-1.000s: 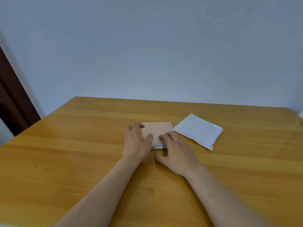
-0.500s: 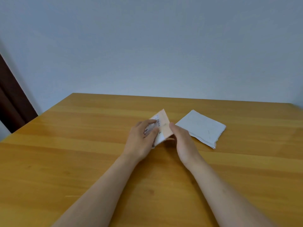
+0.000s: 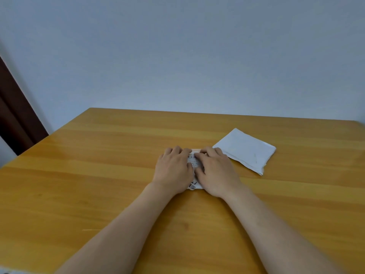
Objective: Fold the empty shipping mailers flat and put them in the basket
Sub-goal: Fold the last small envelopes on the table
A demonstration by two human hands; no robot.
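Labelled mailer (image 3: 192, 162) is lying flat again; left hand (image 3: 173, 171) and right hand (image 3: 215, 173) are pressing it, fingers extended flat.

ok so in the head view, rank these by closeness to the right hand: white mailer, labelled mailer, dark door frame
1. labelled mailer: under the right hand, touching it.
2. white mailer: lying just to that hand's right, apart from it.
3. dark door frame: far left, beyond the table.
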